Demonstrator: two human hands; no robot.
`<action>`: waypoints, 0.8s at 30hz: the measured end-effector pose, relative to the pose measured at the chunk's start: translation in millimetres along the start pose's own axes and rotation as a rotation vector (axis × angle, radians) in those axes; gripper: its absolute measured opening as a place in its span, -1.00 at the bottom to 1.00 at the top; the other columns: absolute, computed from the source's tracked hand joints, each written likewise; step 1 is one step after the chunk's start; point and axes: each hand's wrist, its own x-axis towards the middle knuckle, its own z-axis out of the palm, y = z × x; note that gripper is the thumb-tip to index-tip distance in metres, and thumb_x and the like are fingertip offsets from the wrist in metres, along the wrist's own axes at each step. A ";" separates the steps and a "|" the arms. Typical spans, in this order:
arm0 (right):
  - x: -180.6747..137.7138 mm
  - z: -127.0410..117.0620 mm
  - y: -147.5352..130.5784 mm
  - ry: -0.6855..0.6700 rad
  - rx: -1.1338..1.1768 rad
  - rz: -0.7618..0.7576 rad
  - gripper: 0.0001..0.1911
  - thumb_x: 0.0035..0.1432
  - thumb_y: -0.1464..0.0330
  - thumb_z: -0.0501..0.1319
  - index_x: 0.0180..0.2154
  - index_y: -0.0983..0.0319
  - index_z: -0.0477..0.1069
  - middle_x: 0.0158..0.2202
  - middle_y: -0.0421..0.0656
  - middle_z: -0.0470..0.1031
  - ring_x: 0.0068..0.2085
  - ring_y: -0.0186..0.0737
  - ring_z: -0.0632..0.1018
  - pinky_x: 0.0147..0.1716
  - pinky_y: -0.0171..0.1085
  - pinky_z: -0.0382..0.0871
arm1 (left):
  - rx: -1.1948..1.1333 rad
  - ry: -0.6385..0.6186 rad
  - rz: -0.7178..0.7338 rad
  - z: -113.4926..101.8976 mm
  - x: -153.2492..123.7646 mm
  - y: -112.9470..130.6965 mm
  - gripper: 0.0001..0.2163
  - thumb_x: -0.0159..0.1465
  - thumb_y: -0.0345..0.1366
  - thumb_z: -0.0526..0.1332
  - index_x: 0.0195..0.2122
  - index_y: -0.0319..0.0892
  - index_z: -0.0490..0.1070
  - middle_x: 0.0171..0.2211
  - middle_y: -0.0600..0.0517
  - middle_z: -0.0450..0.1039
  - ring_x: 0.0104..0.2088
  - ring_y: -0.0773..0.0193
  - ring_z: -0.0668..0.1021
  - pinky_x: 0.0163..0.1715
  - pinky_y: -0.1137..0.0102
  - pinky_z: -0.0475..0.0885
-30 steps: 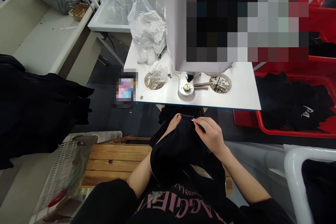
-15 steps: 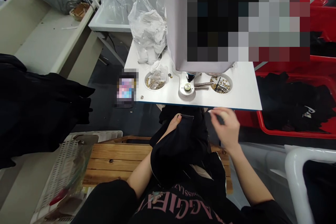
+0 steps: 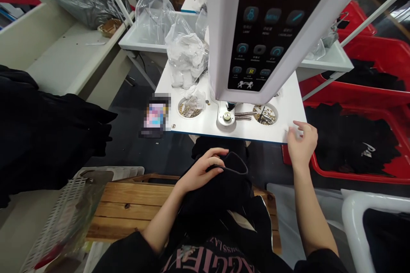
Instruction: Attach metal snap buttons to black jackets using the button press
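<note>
A black fabric garment (image 3: 221,196) lies bunched on my lap, with a folded hem edge (image 3: 235,166) standing up at its top. My left hand (image 3: 201,170) is shut on this fabric, fingers curled over it just left of the hem. My right hand (image 3: 301,143) hangs apart from the garment, fingers loosely spread, at the near right corner of a white machine table (image 3: 290,111). I see nothing in that hand. On the table stands a white "bretha" press (image 3: 265,38) with a dark button panel, and its round die (image 3: 227,117) sits below the head.
Round wells of brass snap parts (image 3: 190,108) (image 3: 265,114) flank the die, with springs (image 3: 245,115) between. Plastic bags (image 3: 185,53) stand behind. Red crates of black garments (image 3: 352,145) lie right, more black garments (image 3: 41,128) left, and a wooden bench (image 3: 128,204) below.
My right hand has left the garment and moved right and forward to the table corner. My left hand has dropped lower on the fabric. The view has tilted up, showing the press panel.
</note>
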 end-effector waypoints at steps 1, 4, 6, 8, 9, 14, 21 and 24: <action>-7.4 -2.3 -13.9 -0.036 0.073 -0.056 -0.69 0.11 0.35 0.10 -0.09 0.24 0.40 -0.10 0.00 0.43 -0.10 -0.06 0.46 -0.10 -0.06 0.35 | -0.022 -0.026 -0.037 -2.5 -2.4 7.7 -0.85 0.27 -0.25 0.14 -0.23 -0.12 0.47 -0.06 -0.11 0.42 -0.07 0.11 0.46 -0.04 0.24 0.33; -33.4 -7.3 -58.8 -0.438 0.396 -0.337 -0.66 0.16 0.41 0.04 -0.01 0.17 0.32 0.00 -0.05 0.41 0.03 -0.10 0.43 0.06 -0.01 0.27 | -0.093 -0.001 -0.153 -7.3 -5.6 24.2 -0.82 0.25 -0.19 0.16 -0.24 -0.15 0.46 -0.33 -0.04 0.47 -0.30 0.19 0.50 -0.25 0.35 0.39; -45.9 -6.3 -81.2 -0.710 0.541 -0.513 -0.72 0.16 0.41 0.06 -0.08 0.15 0.35 -0.01 -0.09 0.43 0.07 -0.10 0.41 0.16 0.04 0.15 | -0.179 0.135 -0.199 -8.9 -1.2 29.6 -0.80 0.20 -0.13 0.22 -0.29 -0.16 0.45 -0.39 0.00 0.44 -0.38 0.25 0.47 -0.35 0.41 0.37; -49.6 -1.6 -93.3 -0.777 0.595 -0.498 -0.80 0.18 0.39 0.08 -0.14 0.16 0.37 -0.08 -0.11 0.49 0.01 -0.12 0.47 0.13 0.01 0.21 | -0.314 0.286 -0.242 -10.5 8.2 32.3 -0.76 0.15 -0.10 0.26 -0.29 -0.16 0.42 -0.43 0.05 0.40 -0.44 0.30 0.44 -0.42 0.46 0.35; -48.3 1.4 -96.4 -0.747 0.595 -0.428 -0.82 0.20 0.36 0.08 -0.16 0.17 0.37 -0.14 -0.12 0.51 -0.05 -0.14 0.50 0.06 -0.05 0.30 | -0.371 0.341 -0.261 -11.7 14.0 33.5 -0.74 0.14 -0.08 0.27 -0.28 -0.16 0.40 -0.45 0.07 0.39 -0.47 0.32 0.43 -0.45 0.47 0.34; -26.7 12.4 -106.9 -0.681 0.501 -0.232 -0.80 0.25 0.26 0.06 -0.19 0.18 0.39 -0.29 -0.16 0.52 -0.25 -0.21 0.53 -0.24 -0.26 0.41 | -0.007 0.385 -0.163 -20.1 41.5 46.9 -0.77 0.20 -0.15 0.22 -0.19 -0.16 0.41 -0.36 0.06 0.45 -0.35 0.27 0.48 -0.32 0.45 0.35; -9.3 25.2 -119.0 -0.644 0.469 -0.128 -0.75 0.15 0.17 0.16 -0.24 0.20 0.42 -0.29 -0.14 0.52 -0.26 -0.18 0.51 -0.22 -0.21 0.40 | 0.409 0.263 -0.100 -30.5 69.6 47.5 -0.75 0.29 -0.12 0.10 -0.22 -0.16 0.45 -0.24 0.03 0.51 -0.20 0.17 0.51 -0.17 0.36 0.36; -6.7 30.4 -117.3 -0.631 0.495 -0.066 -0.75 0.09 0.15 0.22 -0.30 0.20 0.43 -0.34 -0.17 0.51 -0.30 -0.20 0.50 -0.23 -0.21 0.39 | 0.487 0.262 -0.077 -32.1 75.1 39.7 -0.76 0.26 -0.12 0.16 -0.18 -0.14 0.43 -0.20 0.02 0.50 -0.16 0.17 0.51 -0.14 0.35 0.38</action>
